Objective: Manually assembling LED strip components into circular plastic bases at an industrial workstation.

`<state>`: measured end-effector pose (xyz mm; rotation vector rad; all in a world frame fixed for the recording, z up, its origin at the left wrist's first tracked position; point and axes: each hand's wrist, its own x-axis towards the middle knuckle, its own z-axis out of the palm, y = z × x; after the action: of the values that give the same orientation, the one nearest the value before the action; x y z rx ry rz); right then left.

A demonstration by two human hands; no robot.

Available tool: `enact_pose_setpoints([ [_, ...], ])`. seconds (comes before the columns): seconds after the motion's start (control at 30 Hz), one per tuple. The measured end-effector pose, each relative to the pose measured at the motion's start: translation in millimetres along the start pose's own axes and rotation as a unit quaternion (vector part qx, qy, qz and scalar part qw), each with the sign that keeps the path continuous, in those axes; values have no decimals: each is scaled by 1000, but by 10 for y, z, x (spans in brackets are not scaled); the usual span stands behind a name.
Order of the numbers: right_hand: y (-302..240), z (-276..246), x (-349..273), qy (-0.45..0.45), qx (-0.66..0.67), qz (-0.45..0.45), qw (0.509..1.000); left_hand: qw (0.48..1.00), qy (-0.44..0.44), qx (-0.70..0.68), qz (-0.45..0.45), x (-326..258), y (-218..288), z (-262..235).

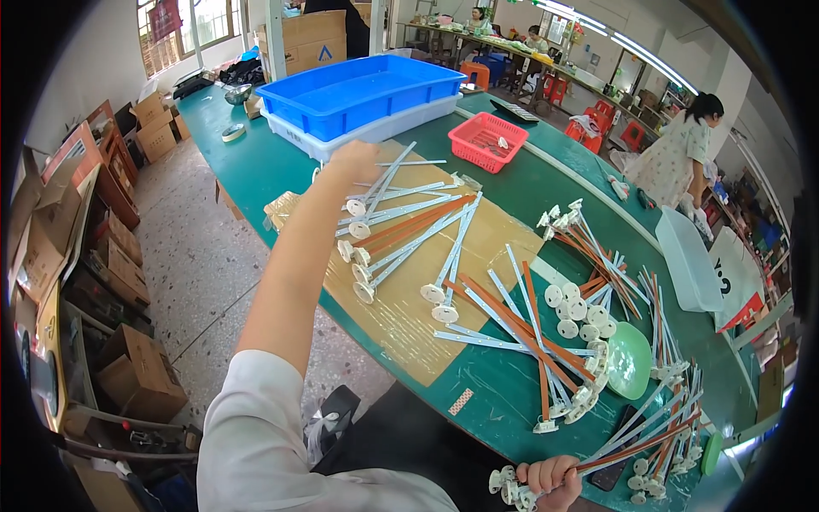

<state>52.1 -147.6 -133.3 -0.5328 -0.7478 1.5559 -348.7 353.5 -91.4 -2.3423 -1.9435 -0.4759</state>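
Stretched out to the far side of the brown cardboard sheet [401, 328], my left hand [357, 160] is beside the white tub, near the far strips; its fingers are hidden behind the back of the hand. Close to my body, my right hand [550, 485] is closed around a bundle of strips [614, 452], pale and brown, with white round end pieces to its left. More strips [409, 209] of this kind lie fanned over the cardboard. Several loose piles [546, 341] spread to the right, next to white round discs [573, 309] and a green dish [630, 360].
A blue tub [358, 102] sits on a white tub [375, 130] at the back. Beyond the cardboard is a red basket [490, 143]. A dark phone [607, 474] lies beneath strips near my right hand. At right stand a pale bin [687, 264] and a person [674, 154].
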Motion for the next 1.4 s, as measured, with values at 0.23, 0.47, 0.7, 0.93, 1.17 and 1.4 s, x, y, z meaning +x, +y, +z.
enact_pose_setpoints([
  [0.23,-15,11,44,11,2,11,1000,989,-104,97,43,146,-363,236],
  [0.47,-34,43,64,8,16,23,1000,971,-214,37,98,182,-476,-90],
  [0.7,-35,2,49,4,15,24,1000,939,-251,176,156,53,-139,-142],
  [0.93,-17,17,45,0,5,19,1000,958,-198,170,115,49,-122,-64],
  [1.17,-11,2,13,-3,-7,5,1000,964,-182,127,148,82,-109,-121],
  [1.4,92,-147,-46,16,-42,-53,998,987,-86,89,102,66,-89,-261],
])
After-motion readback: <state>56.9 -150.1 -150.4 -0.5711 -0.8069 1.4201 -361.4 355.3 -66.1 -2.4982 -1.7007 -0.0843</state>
